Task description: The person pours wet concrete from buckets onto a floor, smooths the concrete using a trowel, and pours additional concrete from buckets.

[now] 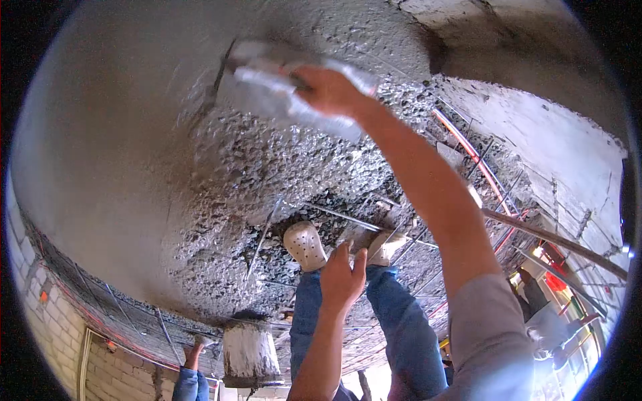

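My right hand (328,90) is closed on the handle of a flat finishing trowel (287,93), blurred by motion, that lies over wet concrete. Smooth grey concrete (100,147) spreads to the left of it, and rough, pebbly wet concrete (267,160) lies below. My left hand (343,277) hangs in front of my knees, thumb and forefinger apart, with nothing visibly held; its other fingers are partly hidden. Just beyond its fingertips is a greyish flat patch (358,235) whose kind I cannot make out.
My pale clogs (305,244) stand among steel bars (348,217) and rough concrete. A stained white bucket (249,351) is at the lower left, near another person's leg (190,374). Red-and-white conduit (475,157) and a wooden pole (555,240) run along the right. Block walls (57,311) edge the area.
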A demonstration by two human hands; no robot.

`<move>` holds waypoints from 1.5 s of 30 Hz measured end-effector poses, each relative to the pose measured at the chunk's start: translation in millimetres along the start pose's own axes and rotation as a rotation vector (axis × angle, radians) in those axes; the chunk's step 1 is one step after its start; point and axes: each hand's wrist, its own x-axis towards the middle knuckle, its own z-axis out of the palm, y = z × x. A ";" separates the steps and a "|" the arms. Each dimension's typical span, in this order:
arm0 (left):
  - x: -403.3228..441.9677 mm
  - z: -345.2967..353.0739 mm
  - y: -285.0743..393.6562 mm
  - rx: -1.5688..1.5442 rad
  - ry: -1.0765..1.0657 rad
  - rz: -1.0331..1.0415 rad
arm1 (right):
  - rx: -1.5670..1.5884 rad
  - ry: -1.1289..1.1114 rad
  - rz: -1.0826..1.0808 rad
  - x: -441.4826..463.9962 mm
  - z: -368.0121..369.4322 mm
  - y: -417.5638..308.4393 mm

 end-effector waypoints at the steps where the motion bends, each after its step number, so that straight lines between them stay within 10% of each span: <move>1: -1.8 0.4 -2.2 0.030 -0.010 -0.009 | 0.031 0.026 -0.055 -12.6 12.3 -10.0; 6: -0.6 0.7 -6.6 0.039 -0.042 -0.021 | 0.023 -0.145 -0.053 -56.0 4.4 -47.1; 13: -3.4 -10.9 0.4 0.021 -0.030 -0.084 | 0.106 0.418 0.187 -36.9 -41.4 33.4; 16: -3.9 -11.0 0.7 -0.019 -0.058 -0.103 | 0.460 0.306 0.428 -7.5 -53.7 13.3; 20: -2.1 -12.1 2.0 0.021 -0.047 -0.101 | 0.154 0.649 0.131 65.6 8.9 0.2; 24: 0.2 1.5 -38.6 0.075 -0.084 0.091 | 0.204 0.563 0.462 99.0 24.5 -56.7; 45: 1.7 -11.9 -14.0 -0.058 -0.072 -0.092 | 0.247 1.141 0.929 -59.2 19.1 44.1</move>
